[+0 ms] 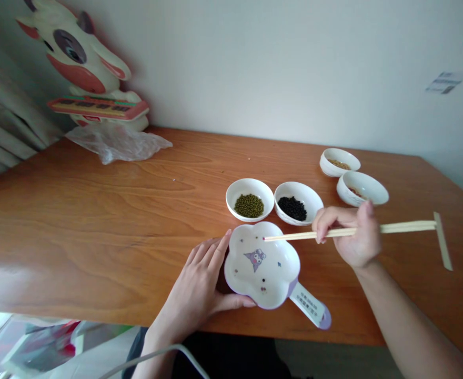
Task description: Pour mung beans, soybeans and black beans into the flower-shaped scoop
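Observation:
My left hand (203, 281) grips the left side of a white flower-shaped dish (242, 268) with a purple rim, thumb at its near edge. A labelled handle (308, 305) sticks out from the dish to the lower right. In my right hand (352, 231) is a pair of wooden chopsticks (407, 227), their tips over the upper part of the dish. A tiny reddish spot shows at the tips; I cannot tell whether it is a bean. One small black bean-like dot (263, 280) lies among the printed figures in the dish.
Behind the dish stand a bowl of green beans (249, 205) and a bowl of black beans (292, 208). Two more white bowls (369, 193) stand further right. A plastic bag (121, 145) and a cow-shaped toy keyboard (97, 108) are at the back left. Tape (443, 242) lies at right.

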{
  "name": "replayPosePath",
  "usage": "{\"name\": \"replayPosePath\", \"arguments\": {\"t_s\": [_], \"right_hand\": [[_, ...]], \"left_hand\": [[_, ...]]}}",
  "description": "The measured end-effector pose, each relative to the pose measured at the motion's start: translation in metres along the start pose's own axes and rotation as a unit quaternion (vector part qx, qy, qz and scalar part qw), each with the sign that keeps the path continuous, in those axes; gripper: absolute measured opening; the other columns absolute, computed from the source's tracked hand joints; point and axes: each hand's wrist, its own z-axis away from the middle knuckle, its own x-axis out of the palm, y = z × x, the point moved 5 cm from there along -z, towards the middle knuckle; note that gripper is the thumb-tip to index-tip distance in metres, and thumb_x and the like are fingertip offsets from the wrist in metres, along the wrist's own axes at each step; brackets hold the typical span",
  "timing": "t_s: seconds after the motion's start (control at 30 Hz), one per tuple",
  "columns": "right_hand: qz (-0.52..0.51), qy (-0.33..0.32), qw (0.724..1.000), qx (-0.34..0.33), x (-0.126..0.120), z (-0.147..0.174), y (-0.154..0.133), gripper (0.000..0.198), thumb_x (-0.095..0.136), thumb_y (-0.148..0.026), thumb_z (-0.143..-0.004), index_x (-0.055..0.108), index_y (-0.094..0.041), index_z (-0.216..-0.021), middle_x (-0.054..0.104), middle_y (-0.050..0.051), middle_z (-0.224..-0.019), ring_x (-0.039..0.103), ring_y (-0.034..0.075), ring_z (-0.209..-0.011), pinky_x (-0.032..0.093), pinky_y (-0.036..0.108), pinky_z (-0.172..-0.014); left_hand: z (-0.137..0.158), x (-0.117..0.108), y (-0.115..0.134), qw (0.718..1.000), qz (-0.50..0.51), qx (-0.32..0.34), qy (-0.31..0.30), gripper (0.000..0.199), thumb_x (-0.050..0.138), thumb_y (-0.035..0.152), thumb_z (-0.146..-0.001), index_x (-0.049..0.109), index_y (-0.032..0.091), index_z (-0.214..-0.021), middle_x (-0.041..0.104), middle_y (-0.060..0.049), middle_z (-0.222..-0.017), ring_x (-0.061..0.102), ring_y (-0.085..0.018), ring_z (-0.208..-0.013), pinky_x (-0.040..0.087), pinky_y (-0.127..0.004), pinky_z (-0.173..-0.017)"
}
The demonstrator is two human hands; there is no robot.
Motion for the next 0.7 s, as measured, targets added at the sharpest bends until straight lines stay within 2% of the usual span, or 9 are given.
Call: {"name": "replayPosePath", "arguments": {"t_s": [0.13,0.3,0.7], "right_hand": [[0.022,-0.019,0.999,0.037,0.003,0.003,0.008,0.08,0.02,-0.07,-0.103,0.072,-0.023,-0.063,0.062,0.007,-0.057,0.054,0.02,-0.055,0.04,0.036,-0.055],[0.067,-0.033,0.997,0.029,0.011,0.005,0.017,0.085,0.014,-0.076,-0.1,0.07,-0.022,-0.066,0.063,0.007,-0.061,0.056,0.02,-0.059,0.042,0.036,-0.059],[0.109,-0.05,0.992,0.027,0.014,0.009,0.028,0.085,0.007,-0.07,-0.102,0.068,-0.023,-0.068,0.062,0.007,-0.063,0.056,0.021,-0.061,0.042,0.036,-0.06]], "left_hand": [[-0.001,-0.001,0.002,1.0,0.008,-0.008,-0.006,0.123,0.066,0.087,-0.071,0.019,0.024,-0.166,0.048,-0.017,-0.159,0.048,-0.038,-0.143,0.039,-0.053,-0.118],[-0.001,-0.002,0.003,1.0,0.007,-0.006,0.003,0.124,0.064,0.088,-0.071,0.019,0.022,-0.166,0.049,-0.018,-0.158,0.048,-0.038,-0.142,0.039,-0.054,-0.118],[-0.002,-0.004,0.003,1.0,0.009,-0.009,0.002,0.123,0.063,0.09,-0.07,0.023,0.021,-0.164,0.049,-0.018,-0.158,0.05,-0.038,-0.141,0.041,-0.054,-0.117]]}}
